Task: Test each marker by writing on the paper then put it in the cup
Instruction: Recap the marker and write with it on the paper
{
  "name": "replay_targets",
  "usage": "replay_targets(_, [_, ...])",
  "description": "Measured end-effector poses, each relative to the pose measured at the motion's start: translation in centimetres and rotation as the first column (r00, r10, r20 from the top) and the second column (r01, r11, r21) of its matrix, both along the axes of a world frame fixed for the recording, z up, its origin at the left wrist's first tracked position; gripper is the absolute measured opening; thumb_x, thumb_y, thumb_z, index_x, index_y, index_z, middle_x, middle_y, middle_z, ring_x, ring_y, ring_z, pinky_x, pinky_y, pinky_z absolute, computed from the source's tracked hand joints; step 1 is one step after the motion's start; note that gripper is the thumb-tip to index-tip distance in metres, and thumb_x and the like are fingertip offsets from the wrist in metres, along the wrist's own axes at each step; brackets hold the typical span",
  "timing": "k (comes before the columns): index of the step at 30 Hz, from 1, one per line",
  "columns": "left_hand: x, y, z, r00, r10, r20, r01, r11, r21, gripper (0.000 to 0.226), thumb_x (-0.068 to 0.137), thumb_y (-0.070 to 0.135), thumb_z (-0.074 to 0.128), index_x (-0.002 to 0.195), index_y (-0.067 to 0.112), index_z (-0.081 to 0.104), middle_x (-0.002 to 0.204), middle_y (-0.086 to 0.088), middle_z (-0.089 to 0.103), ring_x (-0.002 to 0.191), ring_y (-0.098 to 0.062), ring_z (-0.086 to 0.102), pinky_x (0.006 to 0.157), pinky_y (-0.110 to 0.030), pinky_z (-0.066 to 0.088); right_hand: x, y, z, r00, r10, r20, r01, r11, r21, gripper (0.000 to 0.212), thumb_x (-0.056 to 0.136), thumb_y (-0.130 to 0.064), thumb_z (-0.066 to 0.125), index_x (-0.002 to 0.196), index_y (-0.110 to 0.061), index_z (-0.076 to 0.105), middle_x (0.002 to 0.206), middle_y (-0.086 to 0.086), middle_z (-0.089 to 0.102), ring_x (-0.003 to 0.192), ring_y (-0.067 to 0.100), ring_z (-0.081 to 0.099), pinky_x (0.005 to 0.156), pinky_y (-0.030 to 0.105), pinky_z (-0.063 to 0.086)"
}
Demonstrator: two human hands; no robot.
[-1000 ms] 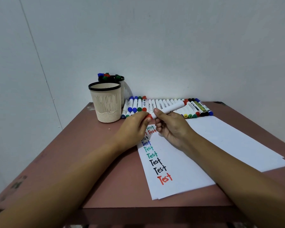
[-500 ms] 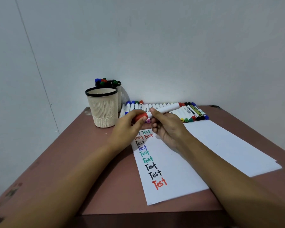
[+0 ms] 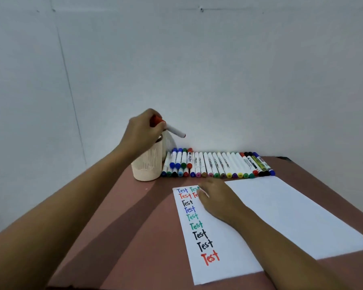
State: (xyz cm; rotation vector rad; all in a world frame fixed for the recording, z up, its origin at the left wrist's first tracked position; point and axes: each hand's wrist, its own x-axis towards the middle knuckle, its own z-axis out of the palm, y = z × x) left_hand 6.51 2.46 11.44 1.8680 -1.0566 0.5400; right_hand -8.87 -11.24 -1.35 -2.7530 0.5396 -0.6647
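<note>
- My left hand has lifted the red marker away from the paper and now holds it just above the beige cup. My fingers grip its red end and the white barrel slants down to the right, not yet inside.
- My right hand has let go of the marker and rests on the paper beside the "Test" words, fingers relaxed and holding nothing.
- A row of markers lies behind the paper on the surface.

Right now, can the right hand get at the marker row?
Probably yes. The right hand lies on the paper just short of the marker row, with nothing between them. The left hand holds a red marker by the cup, clear of that path.
</note>
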Motion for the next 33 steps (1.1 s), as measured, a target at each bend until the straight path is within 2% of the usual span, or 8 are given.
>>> replay_targets(4, [3.2, 0.0, 4.1, 0.996, 0.083, 0.019, -0.084, 0.993, 0.087, 0.016, 0.091, 0.017, 0.052, 0.102, 0.008, 0.057, 0.088, -0.001, 0.055, 0.065, -0.008, 0.047, 0.049, -0.010, 0.036, -0.2, 0.6, 0.5, 1.000, 0.008, -0.030, -0.008, 1.000, -0.003, 0.037, 0.099, -0.030, 0.043, 0.123, -0.009, 0.060, 0.122, 0.005, 0.060, 0.111, 0.018, 0.054, 0.094, 0.028, 0.042])
replay_targets(9, [5.8, -1.1, 6.6, 0.987, 0.161, 0.006, -0.159, 0.971, 0.181, 0.015, 0.088, 0.012, 0.048, 0.098, 0.004, 0.057, 0.093, -0.005, 0.052, 0.081, -0.019, 0.046, 0.053, -0.019, 0.033, 0.0, 0.4, 0.4, 0.998, -0.014, -0.056, 0.015, 1.000, 0.013, 0.033, 0.098, -0.033, 0.042, 0.113, -0.011, 0.061, 0.113, 0.003, 0.061, 0.105, 0.018, 0.056, 0.090, 0.031, 0.044])
replay_targets(13, [7.2, -2.6, 6.6, 0.978, 0.203, -0.046, -0.184, 0.945, 0.270, 0.007, 0.086, 0.007, 0.049, 0.079, 0.009, 0.050, 0.076, -0.006, 0.049, 0.080, -0.022, 0.045, 0.054, -0.026, 0.033, -0.1, 0.5, 0.5, 0.998, -0.014, -0.061, 0.015, 1.000, 0.008, 0.037, 0.099, -0.033, 0.041, 0.125, -0.013, 0.058, 0.126, 0.002, 0.058, 0.115, 0.016, 0.053, 0.098, 0.029, 0.042])
replay_targets(15, [7.9, -3.3, 6.2, 0.972, 0.225, -0.065, -0.196, 0.933, 0.302, 0.000, 0.087, 0.009, 0.050, 0.087, 0.008, 0.050, 0.079, -0.005, 0.048, 0.083, -0.022, 0.045, 0.062, -0.030, 0.038, -0.1, 0.6, 0.6, 0.998, -0.013, -0.063, 0.013, 1.000, -0.007, 0.038, 0.099, -0.033, 0.040, 0.128, -0.013, 0.055, 0.131, 0.001, 0.056, 0.119, 0.016, 0.051, 0.100, 0.027, 0.040])
replay_targets(19, [9.6, -4.7, 5.1, 0.964, 0.252, -0.091, -0.208, 0.918, 0.336, 0.020, 0.085, 0.011, 0.051, 0.104, 0.008, 0.046, 0.098, -0.009, 0.053, 0.090, -0.027, 0.049, 0.087, -0.040, 0.044, 0.0, 0.4, 0.5, 0.999, -0.009, -0.048, 0.008, 1.000, -0.016, 0.037, 0.099, -0.033, 0.040, 0.126, -0.013, 0.056, 0.130, 0.000, 0.057, 0.117, 0.014, 0.051, 0.099, 0.026, 0.039])
replay_targets(22, [10.6, -5.5, 3.9, 0.956, 0.289, -0.061, -0.247, 0.895, 0.371, 0.020, 0.085, 0.011, 0.050, 0.103, 0.011, 0.041, 0.097, -0.009, 0.055, 0.088, -0.028, 0.049, 0.086, -0.039, 0.036, 0.1, 0.3, 0.4, 0.999, -0.016, -0.050, 0.015, 1.000, -0.024, 0.036, 0.099, -0.033, 0.040, 0.123, -0.013, 0.057, 0.126, 0.001, 0.058, 0.114, 0.015, 0.052, 0.098, 0.028, 0.040])
replay_targets(27, [11.2, -6.4, 2.0, 0.932, 0.337, 0.132, -0.351, 0.748, 0.563, 0.027, 0.094, 0.026, 0.042, 0.108, 0.020, 0.064, 0.110, -0.001, 0.060, 0.110, -0.026, 0.048, 0.096, -0.044, 0.026, 0.1, 0.3, 0.3, 0.999, -0.009, -0.038, 0.007, 0.999, -0.039, 0.036, 0.099, -0.032, 0.041, 0.126, -0.014, 0.056, 0.127, 0.000, 0.058, 0.116, 0.014, 0.051, 0.098, 0.027, 0.039])
replay_targets(33, [11.3, -5.9, 1.7, 0.946, 0.318, 0.061, -0.290, 0.745, 0.601, 0.033, 0.094, 0.025, 0.036, 0.109, 0.018, 0.065, 0.117, -0.004, 0.060, 0.111, -0.028, 0.048, 0.095, -0.045, 0.025, 0.1, 0.3, 0.4, 0.998, -0.010, -0.058, 0.009, 1.000, -0.027, 0.036, 0.099, -0.031, 0.041, 0.127, -0.013, 0.055, 0.128, 0.001, 0.057, 0.117, 0.016, 0.050, 0.100, 0.028, 0.039])
